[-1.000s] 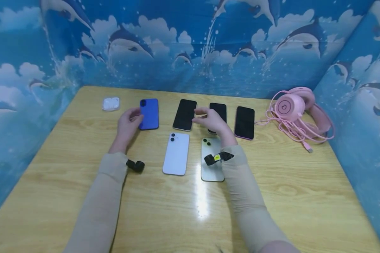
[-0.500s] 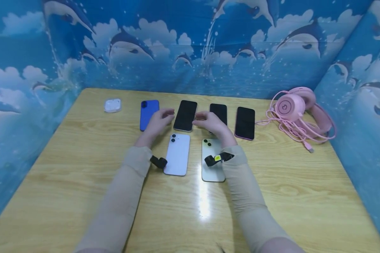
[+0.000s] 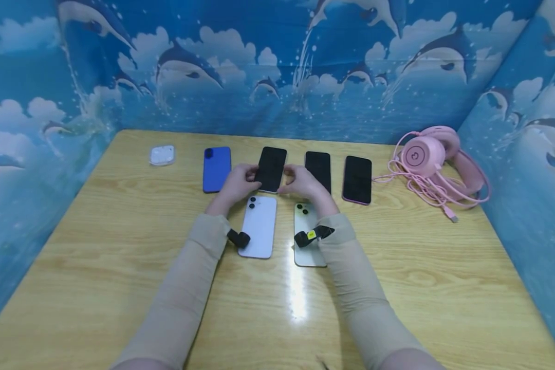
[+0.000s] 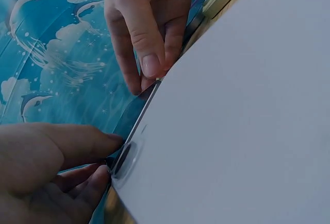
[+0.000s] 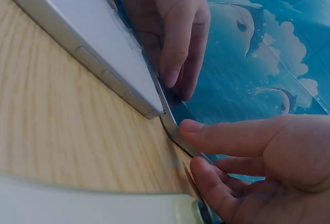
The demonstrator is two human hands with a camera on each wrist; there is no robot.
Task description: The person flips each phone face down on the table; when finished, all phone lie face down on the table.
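A black-screened phone (image 3: pixel 273 168) lies face up in the back row. Its left edge is held by my left hand (image 3: pixel 237 184), with the thumb at the near left corner. On the opposite side, the thumb and fingers of my right hand (image 3: pixel 303 183) take the near right corner. The right wrist view has the phone's thin edge between the right thumb and fingers (image 5: pixel 206 177). Just nearer lies a pale lavender phone (image 3: pixel 260 231), back up, which hides most of the black phone in the left wrist view. Under the right wrist is a pale green phone (image 3: pixel 305 252).
A blue phone (image 3: pixel 217 172) lies left of the hands, beyond it a small clear case (image 3: pixel 162 154). To the right are another black phone (image 3: pixel 321 167), a pink-edged dark phone (image 3: pixel 357 180) and pink headphones (image 3: pixel 421 156) with a bundled cable. A dolphin-printed cloth (image 3: pixel 277 67) hangs behind the table.
My left hand has moved right, from the blue phone to the black phone's left edge. My right hand has shifted slightly nearer to me, down to that phone's near right corner.
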